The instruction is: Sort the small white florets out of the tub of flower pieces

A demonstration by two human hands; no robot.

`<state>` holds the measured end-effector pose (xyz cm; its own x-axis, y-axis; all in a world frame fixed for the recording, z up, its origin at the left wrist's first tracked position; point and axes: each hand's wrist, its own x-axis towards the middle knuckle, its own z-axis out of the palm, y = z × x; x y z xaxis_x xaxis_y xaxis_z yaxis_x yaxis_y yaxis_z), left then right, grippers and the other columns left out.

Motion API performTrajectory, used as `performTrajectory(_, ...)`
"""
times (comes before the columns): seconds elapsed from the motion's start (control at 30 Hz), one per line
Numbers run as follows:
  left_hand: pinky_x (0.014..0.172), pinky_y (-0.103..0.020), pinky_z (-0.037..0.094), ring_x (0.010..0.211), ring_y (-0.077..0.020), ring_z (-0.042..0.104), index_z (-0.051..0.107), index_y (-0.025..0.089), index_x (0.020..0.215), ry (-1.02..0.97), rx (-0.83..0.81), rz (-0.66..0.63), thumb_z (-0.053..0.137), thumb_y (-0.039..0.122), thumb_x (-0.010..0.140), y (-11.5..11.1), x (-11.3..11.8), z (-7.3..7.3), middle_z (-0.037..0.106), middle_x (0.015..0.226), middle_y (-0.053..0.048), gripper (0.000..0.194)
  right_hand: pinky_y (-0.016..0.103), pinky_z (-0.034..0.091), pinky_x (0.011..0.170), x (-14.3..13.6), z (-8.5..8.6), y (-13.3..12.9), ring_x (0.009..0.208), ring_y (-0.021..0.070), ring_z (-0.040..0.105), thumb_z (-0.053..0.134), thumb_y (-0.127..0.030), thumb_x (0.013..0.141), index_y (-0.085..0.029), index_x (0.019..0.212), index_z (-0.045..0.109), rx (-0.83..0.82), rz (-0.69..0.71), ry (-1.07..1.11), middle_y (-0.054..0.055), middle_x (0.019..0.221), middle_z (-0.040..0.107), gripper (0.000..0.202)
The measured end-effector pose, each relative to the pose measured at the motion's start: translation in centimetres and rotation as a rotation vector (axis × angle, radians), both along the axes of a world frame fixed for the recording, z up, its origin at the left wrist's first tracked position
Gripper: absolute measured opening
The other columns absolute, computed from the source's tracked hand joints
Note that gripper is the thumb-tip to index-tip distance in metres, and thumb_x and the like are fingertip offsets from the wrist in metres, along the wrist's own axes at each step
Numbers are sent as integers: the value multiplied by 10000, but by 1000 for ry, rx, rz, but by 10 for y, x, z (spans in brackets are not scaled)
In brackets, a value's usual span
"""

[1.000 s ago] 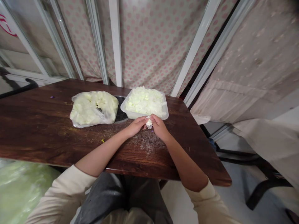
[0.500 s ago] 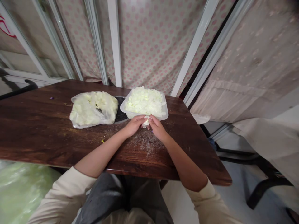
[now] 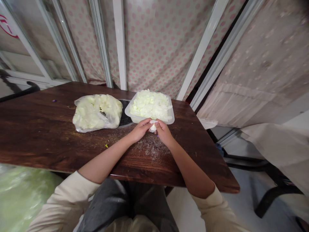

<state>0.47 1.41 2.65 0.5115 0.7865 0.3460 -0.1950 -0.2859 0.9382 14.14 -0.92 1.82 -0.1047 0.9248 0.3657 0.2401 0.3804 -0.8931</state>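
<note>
Just in front of a white plastic tub [image 3: 172, 118], my left hand [image 3: 140, 130] and my right hand [image 3: 164, 131] meet around a small whitish piece [image 3: 153, 126]. The fingers of both hands are closed on it, thumbs on top; its underside is partly hidden. Pale yellow-green and white petal-like pieces [image 3: 149, 104] are heaped in the tub above its rim. Left of the tub lies a clear plastic bag [image 3: 96, 114] full of similar pale pieces, with an opening on top.
Fine white crumbs [image 3: 153, 149] are scattered over the dark wooden table [image 3: 48, 138] below my hands. A dark round object [image 3: 125, 116] lies between bag and tub. A large pale green bag [image 3: 24, 199] is at lower left. Curtains and white frames stand behind.
The whitish piece between my fingertips shows more openly, and both hands have shifted very slightly. The bag and the tub stay in place on the table.
</note>
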Motion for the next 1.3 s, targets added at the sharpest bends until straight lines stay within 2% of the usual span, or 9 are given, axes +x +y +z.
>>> performTrajectory(0.23,578,-227,389,560,-104,504,522,144,742,-24,3,-26,462,441,841,0,0,1,553,619,14,319,252,397,534,-9,-2,-4,550,99,435,417,-638,765,-203,829,488,-56,105,120,-29,640,438,445)
performTrajectory(0.4,624,-237,393,595,-106,480,504,142,682,18,64,74,454,491,830,0,3,-1,529,608,13,383,244,372,516,-8,-5,-1,517,87,408,428,-598,785,-202,802,497,-55,57,131,-36,624,428,402)
performTrajectory(0.53,625,-247,396,605,-115,470,524,138,761,3,61,50,494,542,779,1,6,-6,536,639,10,405,232,335,472,-5,-6,3,482,83,372,441,-621,765,-207,757,494,-57,9,150,-42,579,417,418)
performTrajectory(0.67,672,-241,398,674,-120,499,542,140,829,17,67,62,464,475,826,1,6,-7,569,724,-1,344,228,349,486,-5,-5,3,510,84,393,448,-609,766,-199,762,513,-30,0,162,-35,602,447,415)
performTrajectory(0.9,597,-235,385,571,-118,500,508,150,707,94,62,61,393,429,866,-3,5,0,552,583,14,341,228,394,486,-8,-9,3,478,78,425,442,-596,768,-192,807,493,-160,32,202,-59,568,427,409)
performTrajectory(1.03,585,-234,383,571,-114,496,532,137,683,140,76,113,421,414,853,0,3,-2,568,600,6,344,215,406,492,-7,-10,6,499,76,461,495,-543,758,-204,787,461,-131,-25,184,-65,594,449,342)
performTrajectory(1.1,566,-230,388,549,-106,491,543,128,679,135,19,102,453,407,838,1,4,-4,567,589,7,334,216,401,487,-5,-8,6,495,79,470,491,-505,776,-208,770,443,-95,-31,160,-61,605,463,301)
performTrajectory(1.17,562,-228,415,532,-99,508,554,120,708,82,-122,50,489,381,824,1,5,-4,574,584,7,293,226,389,483,-3,-5,3,481,91,471,447,-461,816,-212,752,425,-55,-64,81,-57,584,452,258)
performTrajectory(1.3,615,-243,497,589,-100,587,564,104,794,-65,-444,-45,568,277,792,-3,7,1,620,679,-21,173,241,349,517,3,4,-5,534,119,460,358,-368,872,-211,708,430,133,-207,-254,-32,585,427,237)
